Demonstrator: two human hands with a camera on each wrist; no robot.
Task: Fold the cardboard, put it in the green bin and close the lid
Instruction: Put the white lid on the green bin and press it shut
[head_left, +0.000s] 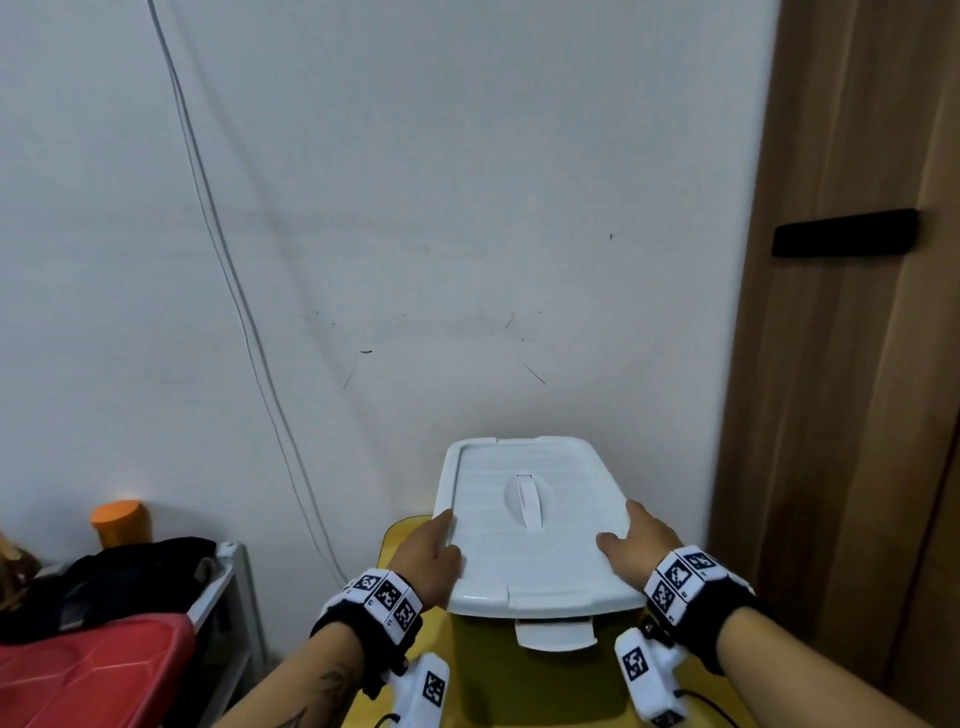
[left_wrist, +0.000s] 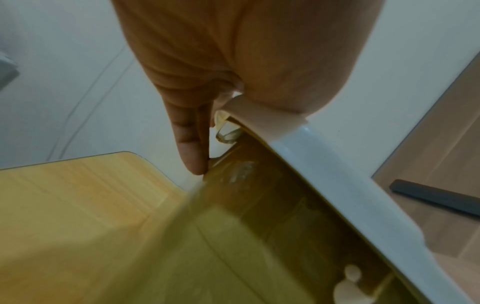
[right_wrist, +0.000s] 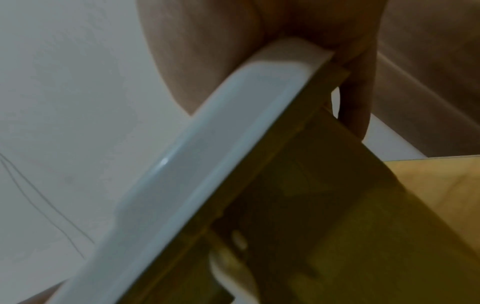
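Observation:
A green bin (head_left: 488, 670) stands on a yellow table (head_left: 397, 535) against the wall, with its white lid (head_left: 530, 571) lying flat on top. My left hand (head_left: 428, 553) grips the lid's left edge, thumb on top. In the left wrist view its fingers (left_wrist: 192, 156) point down past the lid rim (left_wrist: 324, 168) beside the bin wall (left_wrist: 259, 236). My right hand (head_left: 636, 545) grips the right edge the same way; its fingers (right_wrist: 355, 107) reach below the rim (right_wrist: 207, 164). A white front latch (head_left: 556, 634) hangs down. No cardboard is in view.
A wooden door (head_left: 857, 364) with a black handle (head_left: 844, 232) stands close on the right. To the left are a white shelf frame (head_left: 228, 571), black cloth (head_left: 119, 577), a red item (head_left: 88, 670) and an orange cup (head_left: 122, 522). Cables (head_left: 234, 286) run down the wall.

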